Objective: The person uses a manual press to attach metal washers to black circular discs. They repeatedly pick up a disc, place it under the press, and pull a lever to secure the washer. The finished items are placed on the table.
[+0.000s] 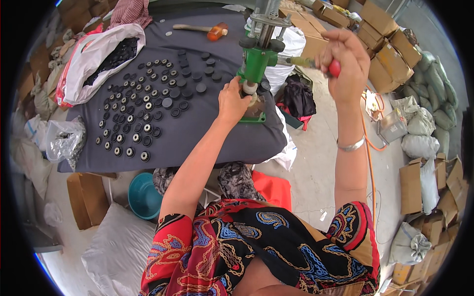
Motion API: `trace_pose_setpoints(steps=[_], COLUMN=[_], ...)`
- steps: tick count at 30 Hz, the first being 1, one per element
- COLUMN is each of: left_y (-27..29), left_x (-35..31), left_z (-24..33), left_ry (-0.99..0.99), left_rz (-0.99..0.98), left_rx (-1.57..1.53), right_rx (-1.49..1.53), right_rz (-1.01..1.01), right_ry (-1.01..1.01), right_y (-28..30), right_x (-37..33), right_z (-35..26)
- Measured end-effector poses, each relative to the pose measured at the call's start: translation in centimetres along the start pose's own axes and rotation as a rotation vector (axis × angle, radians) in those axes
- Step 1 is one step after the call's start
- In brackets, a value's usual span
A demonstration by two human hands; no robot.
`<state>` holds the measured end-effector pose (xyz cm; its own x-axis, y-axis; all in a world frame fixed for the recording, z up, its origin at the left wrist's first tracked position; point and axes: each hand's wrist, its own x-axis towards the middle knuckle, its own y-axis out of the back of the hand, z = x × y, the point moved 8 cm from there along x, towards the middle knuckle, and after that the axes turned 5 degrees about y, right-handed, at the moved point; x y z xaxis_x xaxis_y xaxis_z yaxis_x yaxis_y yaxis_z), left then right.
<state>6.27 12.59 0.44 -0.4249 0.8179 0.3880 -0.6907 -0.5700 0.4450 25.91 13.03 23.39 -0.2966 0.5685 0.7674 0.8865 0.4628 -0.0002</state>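
A green hand press (256,64) stands at the table's right end, its metal ram and spring rising above. My right hand (343,64) is raised to the right of it, closed around the press lever (301,61) near its red knob (335,68). At the press base, my left hand (233,102) reaches in beside the pale round piece (249,89) under the ram. Its fingers curl close to that spot, and whatever lies between them is hidden. Left of this hand, many round black parts (167,103) are laid out in rows, several with metal ring centres (144,156).
A mallet (216,32) with an orange head lies at the table's far side. To the left are a white sack of small black pieces (111,61) and a clear bag (66,140). A teal basin (144,196) sits below. An orange hose (369,167) runs along the floor at right, near boxes (390,64).
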Motion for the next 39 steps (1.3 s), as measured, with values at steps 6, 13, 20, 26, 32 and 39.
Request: trace_pose_setpoints(steps=[6,13,20,26,32,39], left_y=[0.7,10.0,15.6,14.6,15.1,15.0], left_x=[-0.7,-2.2,-2.5,-2.9,-3.1,-2.4], left_z=[-0.7,-2.4,-8.1,-8.3,-9.5,-9.5], left_ry=[-0.025,-0.104,0.021,0.055,0.135,0.287], left_rz=[-0.014,0.327,0.298,0.187,0.197,0.138], left_rx=[-0.144,0.533,0.809,0.789,0.737,0.679], right_rx=[-0.340,-0.353,-0.196,-0.003,0.046,0.093], right_rz=[-0.135,-0.189,-0.111,-0.078,-0.081,-0.065], right_ry=[0.342,0.337,0.104,0.008,-0.022,-0.047], right_y=[-0.7,-1.0,-0.2,-0.2,-0.1,0.2], right_x=[-13.0,-13.1,-8.2,-2.3,1.8,3.7], right_z=[2.0,2.1,0.9,0.6,0.6,1.4])
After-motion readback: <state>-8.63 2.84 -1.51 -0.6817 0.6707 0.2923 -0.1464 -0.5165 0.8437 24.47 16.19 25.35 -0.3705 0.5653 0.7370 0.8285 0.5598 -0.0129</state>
